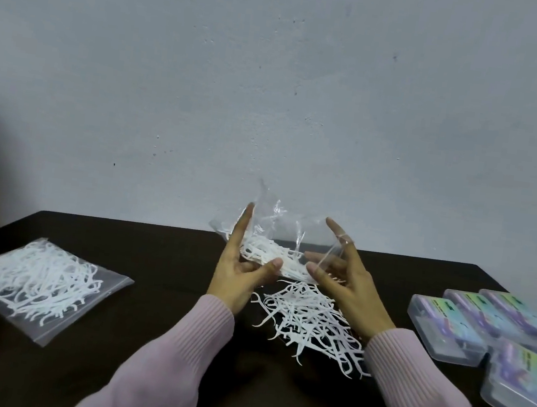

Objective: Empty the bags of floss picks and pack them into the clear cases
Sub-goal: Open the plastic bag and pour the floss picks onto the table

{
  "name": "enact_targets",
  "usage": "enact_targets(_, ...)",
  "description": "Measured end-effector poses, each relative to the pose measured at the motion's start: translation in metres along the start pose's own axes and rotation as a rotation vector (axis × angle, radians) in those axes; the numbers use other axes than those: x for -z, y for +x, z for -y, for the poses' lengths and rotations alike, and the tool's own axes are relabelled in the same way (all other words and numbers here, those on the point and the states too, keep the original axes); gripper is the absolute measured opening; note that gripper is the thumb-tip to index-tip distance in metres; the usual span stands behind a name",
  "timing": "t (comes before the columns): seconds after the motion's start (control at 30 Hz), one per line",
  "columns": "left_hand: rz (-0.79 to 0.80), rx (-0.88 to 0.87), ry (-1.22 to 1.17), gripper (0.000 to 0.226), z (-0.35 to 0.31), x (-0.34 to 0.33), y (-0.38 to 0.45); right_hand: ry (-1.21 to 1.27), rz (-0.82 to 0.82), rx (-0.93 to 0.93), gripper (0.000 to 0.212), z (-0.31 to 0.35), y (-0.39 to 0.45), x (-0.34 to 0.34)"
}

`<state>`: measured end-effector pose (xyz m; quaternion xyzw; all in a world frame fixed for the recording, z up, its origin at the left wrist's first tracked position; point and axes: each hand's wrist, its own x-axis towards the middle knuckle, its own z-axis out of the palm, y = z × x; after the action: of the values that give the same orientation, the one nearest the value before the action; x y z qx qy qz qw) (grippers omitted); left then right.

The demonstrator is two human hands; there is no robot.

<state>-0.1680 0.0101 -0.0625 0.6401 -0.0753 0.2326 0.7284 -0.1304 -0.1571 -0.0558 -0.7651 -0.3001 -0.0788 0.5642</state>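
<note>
Clear plastic, crumpled and glinting, makes up the open bag (273, 234) held up above the dark table (157, 257), a little way in front of the pale grey wall (276, 84). White floss picks are bunched in its lower part, where the bag sags between the two hands. The left hand (241, 268) holds the bag's left side: its index finger points straight up along the plastic while the thumb presses in from below against the cluster of picks inside. The right hand (342, 278) grips the bag's right edge, the plastic stretched over its raised index finger and the thumb and lower fingers curled towards the bag's bottom. The hands are apart, with the bag spanning the gap.

Directly below the bag, a loose heap of floss picks (309, 321) lies on the table, spreading towards the right forearm. Both forearms wear ribbed pink sleeves (172, 354).

Well apart on the left, a second bag (37, 285), flat and filled with white floss picks, rests on the table. On the right side lies a group of clear cases (482, 330) with purple and green label cards inside, set close beside one another, the nearest one cut off by the frame's edge.
</note>
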Motion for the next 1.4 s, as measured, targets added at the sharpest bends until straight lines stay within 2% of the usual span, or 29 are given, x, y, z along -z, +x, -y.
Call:
enact_targets(0.07, -0.034, -0.009, 0.016, 0.096, 0.000, 0.000, -0.001, -0.029, 0.024, 0.010, 0.065, -0.001, 0.001, 0.002)
enact_targets(0.17, -0.106, -0.022, 0.012, 0.102, 0.001, 0.000, -0.002, -0.115, 0.080, 0.017, 0.077, -0.005, 0.002, 0.002)
enact_targets(0.3, -0.136, -0.050, 0.005, 0.099, -0.002, 0.000, -0.002, -0.206, 0.135, 0.019, 0.085, -0.006, 0.003, -0.003)
enact_targets(0.63, -0.128, -0.005, -0.113, 0.089, -0.003, -0.001, -0.001, -0.216, 0.215, -0.024, 0.083, 0.002, -0.001, -0.005)
enact_targets(0.77, -0.121, 0.028, -0.105, 0.089, -0.002, 0.000, 0.000, -0.159, 0.195, -0.036, 0.091, -0.004, 0.002, -0.002)
enact_targets(0.97, -0.108, 0.040, -0.044, 0.092, -0.003, 0.002, 0.001, -0.137, 0.142, -0.036, 0.091, -0.007, 0.002, -0.001)
enact_targets(1.03, -0.108, 0.040, -0.016, 0.093, -0.005, 0.004, 0.002, -0.135, 0.102, -0.043, 0.082, -0.006, 0.003, 0.003)
enact_targets(1.17, -0.124, 0.043, -0.032, 0.095, -0.006, 0.008, 0.005, -0.213, 0.030, -0.021, 0.038, -0.003, 0.004, 0.005)
enact_targets(1.3, -0.197, 0.031, -0.046, 0.093, -0.009, 0.015, 0.009, -0.218, 0.002, -0.065, 0.028, -0.009, 0.003, 0.012)
enact_targets(1.4, -0.236, 0.032, -0.049, 0.093, -0.009, 0.021, 0.012, -0.267, 0.038, -0.103, 0.025, -0.013, 0.005, 0.016)
